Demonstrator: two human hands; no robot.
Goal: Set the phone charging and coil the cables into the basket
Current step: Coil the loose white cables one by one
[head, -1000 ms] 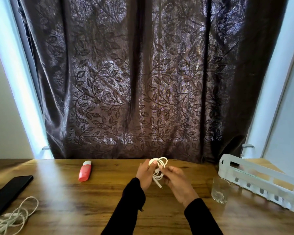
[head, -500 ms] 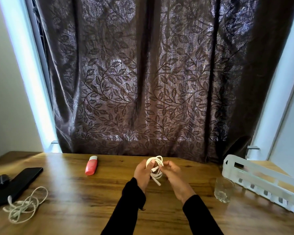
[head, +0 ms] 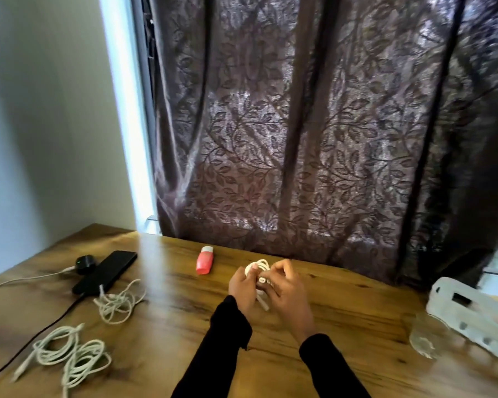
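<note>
Above the middle of the wooden desk (head: 342, 308) both hands work on a small white cable coil (head: 260, 267). The left hand (head: 242, 285) has its fingers curled round the left side of the coil, and the right hand (head: 286, 288) pinches the coil's near side from the right, fingers bent over it; a short plug end of the same cable sticks out below the hands. Both arms wear black sleeves. Taking the coil as the landmark, a red and white stick-shaped object (head: 205, 260) lies just to its left on the desk. Farther left of the coil a black phone (head: 105, 272) lies flat, with a dark cable running from its near end toward the desk's front edge; a small round black device (head: 84, 264) with a green light sits beside the phone, a pale cable leading from it off to the left. A loose tangle of white cable (head: 117, 303) lies left of the coil and nearer the viewer, touching the phone's near end, and a larger white cable bundle (head: 69, 354) lies farther left and nearer still. Well to the right of the coil stands a clear drinking glass (head: 426, 337), and just beyond it the white slotted basket (head: 472, 314), blurred. A dark leaf-patterned curtain (head: 314, 139) hangs behind the desk.
</note>
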